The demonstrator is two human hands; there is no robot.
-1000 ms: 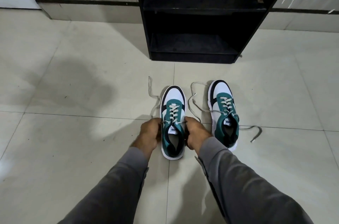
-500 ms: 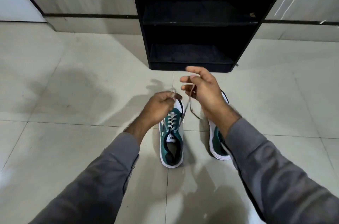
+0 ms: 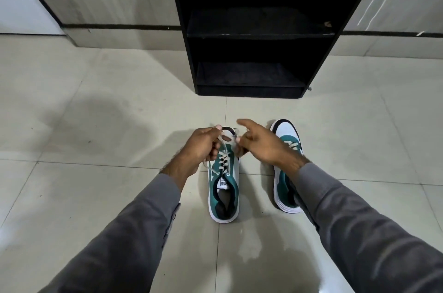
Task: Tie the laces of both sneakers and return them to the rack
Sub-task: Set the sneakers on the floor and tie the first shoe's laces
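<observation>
Left hand (image 3: pixel 200 146) is curled round one end of the pale laces (image 3: pixel 224 156) of the left sneaker (image 3: pixel 223 187), thumb up on top, held right over the shoe's toe end. Right hand (image 3: pixel 261 142) sits just to the right of it, over the gap between the two shoes, index finger poking out toward the far side while the other fingers curl under and pinch the other lace end near the toe. So both hands are above the front half of that sneaker, nearly touching each other, with the lace strands running down from them to the eyelets.

That sneaker is teal and white with a black toe cap, flat on the tiled floor (image 3: pixel 96 196), heel toward the near side. Its twin, the right sneaker (image 3: pixel 286 139), stands just beside it on the right, partly hidden under the right forearm and grey sleeve (image 3: pixel 359 228). Black rack (image 3: pixel 251 36) stands further off, straight past the shoes, against the wall.
</observation>
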